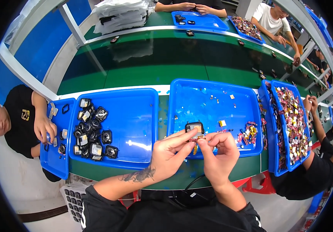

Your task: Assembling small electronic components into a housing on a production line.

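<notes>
Over the front part of a blue tray (220, 86), my left hand (169, 152) grips a small black square housing, like a watch case (194, 126), with a grey piece inside it. My right hand (220, 154) is closed in a pinch at the lower edge of that housing. Its thumb and forefinger meet my left fingertips there, and what they pinch is too small to make out. A bit of yellow (195, 149) shows just below the fingertips. In the same tray lie a pile of small red-and-silver wired parts (248, 133) and a loose yellow-and-white piece (222, 123).
At left, a blue tray (135, 112) holds a heap of black housings (91, 131). Stacked blue trays of wired parts (292, 123) stand at right. Beyond runs a green conveyor belt (155, 73) with scattered parts. Co-workers sit left, right and across; one person's hand (44, 127) works at far left.
</notes>
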A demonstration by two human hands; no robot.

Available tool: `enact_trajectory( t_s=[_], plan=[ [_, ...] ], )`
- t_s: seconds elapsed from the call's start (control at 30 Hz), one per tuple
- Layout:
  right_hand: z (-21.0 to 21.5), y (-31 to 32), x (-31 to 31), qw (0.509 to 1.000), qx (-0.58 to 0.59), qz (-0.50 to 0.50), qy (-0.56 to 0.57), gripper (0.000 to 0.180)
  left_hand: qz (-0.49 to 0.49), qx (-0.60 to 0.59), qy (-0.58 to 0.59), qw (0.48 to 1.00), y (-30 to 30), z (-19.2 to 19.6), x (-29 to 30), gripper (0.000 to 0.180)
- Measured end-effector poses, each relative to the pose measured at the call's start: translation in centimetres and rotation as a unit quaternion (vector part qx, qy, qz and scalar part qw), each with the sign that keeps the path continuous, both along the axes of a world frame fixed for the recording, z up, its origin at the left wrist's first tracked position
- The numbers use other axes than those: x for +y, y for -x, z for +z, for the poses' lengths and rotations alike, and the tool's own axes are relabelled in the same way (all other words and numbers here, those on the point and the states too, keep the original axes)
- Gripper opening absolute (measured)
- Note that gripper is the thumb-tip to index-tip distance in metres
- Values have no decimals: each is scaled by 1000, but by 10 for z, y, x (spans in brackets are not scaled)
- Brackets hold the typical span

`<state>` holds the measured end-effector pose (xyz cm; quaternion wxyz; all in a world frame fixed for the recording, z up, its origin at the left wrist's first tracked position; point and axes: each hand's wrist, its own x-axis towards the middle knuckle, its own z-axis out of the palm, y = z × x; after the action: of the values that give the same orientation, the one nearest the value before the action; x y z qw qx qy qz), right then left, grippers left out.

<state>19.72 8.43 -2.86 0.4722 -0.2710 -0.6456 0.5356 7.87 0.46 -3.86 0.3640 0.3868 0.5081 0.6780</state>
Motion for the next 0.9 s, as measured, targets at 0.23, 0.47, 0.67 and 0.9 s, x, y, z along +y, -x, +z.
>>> enact_trajectory(
  t_s=[0.23,0.47,0.67,0.9],
  plan=[
    [9,9,-3,998,41,-12,36,19,12,27,-7,1000,5,4,0,32],
    [10,-3,6,961,92,92,243,10,-3,-94,29,995,4,9,2,27],
    [11,-5,15,952,108,85,274,10,23,-153,40,987,12,5,6,24],
    [25,-6,26,993,-92,66,-20,20,9,-125,40,991,15,10,5,24]
  ],
)
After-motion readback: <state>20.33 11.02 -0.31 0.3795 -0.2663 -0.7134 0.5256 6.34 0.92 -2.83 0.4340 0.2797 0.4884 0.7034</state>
